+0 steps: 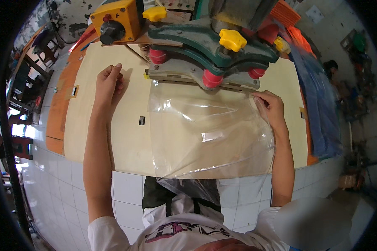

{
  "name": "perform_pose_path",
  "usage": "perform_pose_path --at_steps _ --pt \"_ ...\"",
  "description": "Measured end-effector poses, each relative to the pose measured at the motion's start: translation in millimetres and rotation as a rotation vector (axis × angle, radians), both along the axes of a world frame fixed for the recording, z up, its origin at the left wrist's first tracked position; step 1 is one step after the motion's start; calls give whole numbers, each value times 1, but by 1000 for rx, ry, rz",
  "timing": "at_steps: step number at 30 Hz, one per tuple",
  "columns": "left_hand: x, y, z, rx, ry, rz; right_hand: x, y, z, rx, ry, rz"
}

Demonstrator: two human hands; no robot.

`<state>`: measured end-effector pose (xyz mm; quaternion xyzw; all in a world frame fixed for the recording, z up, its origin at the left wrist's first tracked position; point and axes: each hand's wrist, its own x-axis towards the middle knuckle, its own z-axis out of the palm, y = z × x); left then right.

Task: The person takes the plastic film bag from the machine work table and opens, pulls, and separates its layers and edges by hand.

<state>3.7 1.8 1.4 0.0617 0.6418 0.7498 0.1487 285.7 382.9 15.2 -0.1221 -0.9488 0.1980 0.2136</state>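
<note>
White shirt (155, 234) nearest, forearms (98, 167) reaching forward; clear plastic sheet (205, 125) overhangs the table's (125, 142) near edge; right hand (273, 106), turned inward, pinches its far right corner; left hand (109, 83) curls, loosely fisted, left of the green press (188, 37).

— viewpoint?
— head-worn fisheye, looking steeply down: white shirt (184, 232) near, worktable (56, 129) in the middle, machine (184, 37) far.
— range?
— close overhead, left and right worktable edges both included.
</note>
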Motion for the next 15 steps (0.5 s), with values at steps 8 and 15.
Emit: perform_pose_path --at_steps 8,15 --pt "2 2 4 -75 36 20 -1 -7 8 56 -15 21" --pt "13 7 14 -132 22 33 1 -7 5 47 35 49"
